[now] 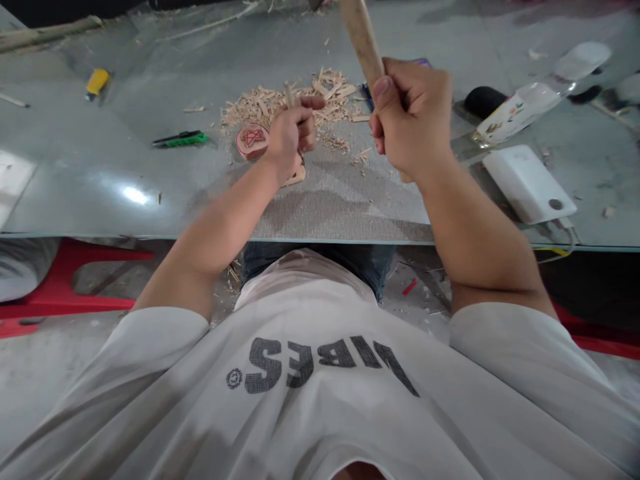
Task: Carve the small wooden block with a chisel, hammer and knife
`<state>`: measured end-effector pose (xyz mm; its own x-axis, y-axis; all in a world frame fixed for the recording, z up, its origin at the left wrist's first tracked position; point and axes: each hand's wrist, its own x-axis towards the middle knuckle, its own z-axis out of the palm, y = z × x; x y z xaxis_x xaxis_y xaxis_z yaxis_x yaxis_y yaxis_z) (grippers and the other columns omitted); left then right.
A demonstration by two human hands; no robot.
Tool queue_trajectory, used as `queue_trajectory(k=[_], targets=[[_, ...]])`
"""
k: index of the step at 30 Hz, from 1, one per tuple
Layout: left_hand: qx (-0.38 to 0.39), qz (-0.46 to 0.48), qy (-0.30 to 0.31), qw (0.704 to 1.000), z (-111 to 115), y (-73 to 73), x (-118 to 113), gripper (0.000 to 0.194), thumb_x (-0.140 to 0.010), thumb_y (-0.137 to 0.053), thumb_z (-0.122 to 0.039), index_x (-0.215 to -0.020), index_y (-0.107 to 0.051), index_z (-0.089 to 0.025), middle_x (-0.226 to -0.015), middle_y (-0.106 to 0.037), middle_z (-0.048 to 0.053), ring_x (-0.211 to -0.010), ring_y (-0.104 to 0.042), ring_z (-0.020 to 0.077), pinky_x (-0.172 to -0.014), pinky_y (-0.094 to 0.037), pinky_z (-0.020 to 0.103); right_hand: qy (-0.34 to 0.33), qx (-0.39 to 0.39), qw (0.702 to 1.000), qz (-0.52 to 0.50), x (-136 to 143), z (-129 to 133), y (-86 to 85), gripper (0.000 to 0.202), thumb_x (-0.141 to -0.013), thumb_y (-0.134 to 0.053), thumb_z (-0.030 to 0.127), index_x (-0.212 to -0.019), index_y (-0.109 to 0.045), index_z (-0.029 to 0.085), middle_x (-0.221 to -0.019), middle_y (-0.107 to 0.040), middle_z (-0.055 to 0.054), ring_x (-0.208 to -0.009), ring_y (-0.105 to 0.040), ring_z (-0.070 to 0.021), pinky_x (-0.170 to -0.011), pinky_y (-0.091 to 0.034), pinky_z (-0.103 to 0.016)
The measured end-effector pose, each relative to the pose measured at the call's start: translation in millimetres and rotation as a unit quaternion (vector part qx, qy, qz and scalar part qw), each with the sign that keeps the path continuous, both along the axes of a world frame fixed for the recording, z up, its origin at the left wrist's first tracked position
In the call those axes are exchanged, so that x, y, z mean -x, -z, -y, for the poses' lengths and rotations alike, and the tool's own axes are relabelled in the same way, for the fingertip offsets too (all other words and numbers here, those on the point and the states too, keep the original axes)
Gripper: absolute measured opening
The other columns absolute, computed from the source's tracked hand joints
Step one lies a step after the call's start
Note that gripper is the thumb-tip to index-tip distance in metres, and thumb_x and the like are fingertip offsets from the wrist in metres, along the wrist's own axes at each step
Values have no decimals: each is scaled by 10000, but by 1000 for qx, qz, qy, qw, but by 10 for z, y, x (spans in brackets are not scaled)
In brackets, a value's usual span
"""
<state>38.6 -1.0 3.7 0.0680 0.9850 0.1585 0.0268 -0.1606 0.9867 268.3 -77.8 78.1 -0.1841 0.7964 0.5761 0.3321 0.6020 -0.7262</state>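
Observation:
My left hand [293,133] is closed around a slim chisel [289,95], whose top end sticks up above the fingers. Beneath this hand lies a small pale wooden piece [296,176], mostly hidden by the hand and wrist. Just left of it is a round wood block [251,141] with a red star design on its face. My right hand [413,113] grips a thick wooden stick [363,40], raised above the table. The stick's far end runs out of the top of the view.
Wood shavings [260,103] are heaped beyond my hands. A green utility knife [181,139] and a yellow object [97,83] lie to the left. At right are a plastic bottle [520,113] and a white power bank [529,183] with a cable. The table edge runs before my body.

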Motion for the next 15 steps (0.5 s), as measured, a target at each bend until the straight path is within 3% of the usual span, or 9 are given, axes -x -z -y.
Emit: queue_trajectory(k=[3, 7, 10, 12, 15], targets=[[1, 21, 12, 1000, 16, -72, 36, 379, -893, -696, -873, -1029, -690, -520, -648, -52, -22, -690, -271, 312, -629, -357, 493, -7, 0, 1000, 9, -16, 31, -5, 818, -1134, -587, 1124, -893, -533, 344, -723, -546, -8, -580, -517, -252, -576, -447, -444], [-17, 85, 6, 996, 106, -206, -16, 226, -947, -697, -626, -1039, -687, -420, -708, -103, -48, -687, -106, 267, -634, -236, 426, 7, -2, 1000, -6, -16, 30, -16, 836, -1118, -582, 1146, -879, -513, 348, -693, -513, 1, -563, -505, -253, -584, -429, -440], [-34, 86, -29, 995, 152, -224, -91, 157, -945, -694, -493, -1019, -671, -356, -757, -153, -62, -707, -63, 242, -666, -209, 400, 2, 7, 1000, 5, -19, 28, -25, 798, -1151, -586, 1097, -898, -529, 343, -721, -539, -4, -585, -517, -250, -594, -438, -437], [-37, 65, -50, 996, 144, -177, -126, 194, -938, -734, -536, -953, -637, -368, -735, -185, -47, -688, -139, 242, -681, -265, 423, -10, 5, 1000, 6, -27, 38, -34, 741, -1187, -627, 1014, -893, -524, 342, -729, -548, -11, -600, -520, -259, -607, -432, -449], [-17, 21, -42, 999, 93, -88, -118, 315, -894, -752, -745, -939, -655, -448, -672, -294, 22, -750, -493, 361, -758, -413, 544, -11, 14, 1000, 19, -38, 66, -55, 640, -1249, -640, 852, -896, -507, 335, -732, -541, -12, -619, -523, -265, -649, -460, -457]])
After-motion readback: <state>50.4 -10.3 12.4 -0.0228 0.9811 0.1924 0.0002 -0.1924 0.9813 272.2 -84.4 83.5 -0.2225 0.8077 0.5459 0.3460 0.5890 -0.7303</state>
